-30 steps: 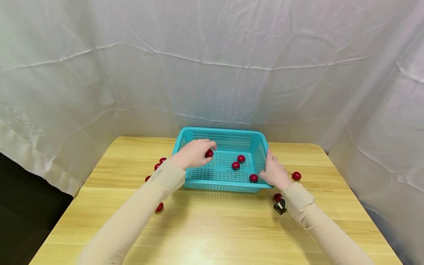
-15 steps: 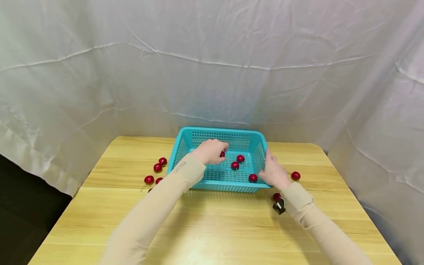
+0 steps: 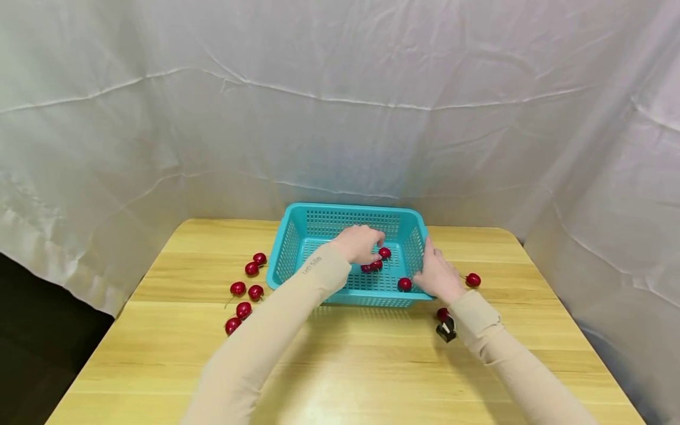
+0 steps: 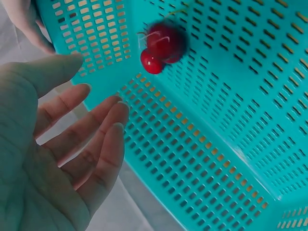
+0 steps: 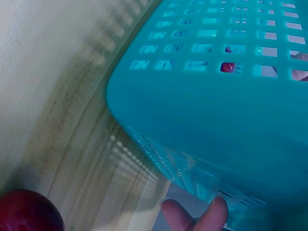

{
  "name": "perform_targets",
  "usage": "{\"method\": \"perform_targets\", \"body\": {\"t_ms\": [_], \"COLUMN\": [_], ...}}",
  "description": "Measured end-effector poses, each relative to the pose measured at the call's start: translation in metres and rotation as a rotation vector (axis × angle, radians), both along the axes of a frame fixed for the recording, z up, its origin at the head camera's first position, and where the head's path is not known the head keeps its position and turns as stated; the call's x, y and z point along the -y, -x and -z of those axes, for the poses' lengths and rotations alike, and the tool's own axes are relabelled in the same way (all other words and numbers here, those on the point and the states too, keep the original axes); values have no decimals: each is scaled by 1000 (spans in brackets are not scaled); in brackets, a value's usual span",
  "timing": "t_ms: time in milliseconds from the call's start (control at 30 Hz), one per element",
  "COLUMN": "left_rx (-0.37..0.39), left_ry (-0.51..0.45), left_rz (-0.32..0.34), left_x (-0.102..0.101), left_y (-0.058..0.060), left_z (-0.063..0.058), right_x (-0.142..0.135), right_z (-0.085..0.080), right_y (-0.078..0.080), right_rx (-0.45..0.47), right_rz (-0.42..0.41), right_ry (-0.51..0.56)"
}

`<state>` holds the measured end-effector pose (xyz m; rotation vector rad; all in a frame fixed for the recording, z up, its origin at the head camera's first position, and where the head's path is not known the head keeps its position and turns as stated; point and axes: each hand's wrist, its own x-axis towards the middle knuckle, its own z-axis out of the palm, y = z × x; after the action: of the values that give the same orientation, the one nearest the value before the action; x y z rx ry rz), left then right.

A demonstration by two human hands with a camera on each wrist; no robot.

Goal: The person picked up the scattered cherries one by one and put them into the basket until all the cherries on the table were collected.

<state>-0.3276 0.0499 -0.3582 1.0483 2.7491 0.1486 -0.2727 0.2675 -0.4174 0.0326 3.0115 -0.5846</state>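
Over a turquoise plastic basket [image 3: 340,298], my left hand [image 3: 357,243] hangs with its fingers spread and loosely bent. In the left wrist view nothing lies between the fingers of that left hand [image 4: 72,139]. A blurred red cherry [image 4: 163,41] is just beyond them, overlapping another cherry [image 4: 152,61]. Inside the basket, a cherry [image 3: 385,253] lies toward the back and another cherry [image 3: 404,284] near the front right corner. My right hand [image 3: 441,274] grips the basket's right end at the rim, and its fingertips [image 5: 216,211] show beside the wall in the right wrist view.
Several stemmed cherries [image 3: 244,310] are scattered on the wooden table [image 3: 340,378] left of the basket. To the right lies a cherry [image 3: 473,280], and another cherry [image 3: 443,314] beside a small black object [image 3: 446,330]. A pale curtain [image 3: 340,130] hangs behind.
My left hand has moved right across the basket and let go of the cherry it held, which is now by the others. The right hand stays at the basket's end.
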Motion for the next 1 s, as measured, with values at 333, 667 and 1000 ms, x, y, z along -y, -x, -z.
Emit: {"method": "perform_targets", "body": {"t_ms": [333, 667, 1000], "left_rx": [9, 10, -172], "left_ry": [23, -25, -258], "left_rz": [-36, -118, -246], "left_x": [17, 66, 143], "left_y": [-6, -10, -24], "left_z": [-10, -21, -6], "right_x": [5, -2, -8], "right_z": [0, -2, -2], "right_y": [1, -3, -6], "right_rx": [3, -75, -224], "right_rz": [-5, 1, -9], "right_ry": [0, -36, -83]}}
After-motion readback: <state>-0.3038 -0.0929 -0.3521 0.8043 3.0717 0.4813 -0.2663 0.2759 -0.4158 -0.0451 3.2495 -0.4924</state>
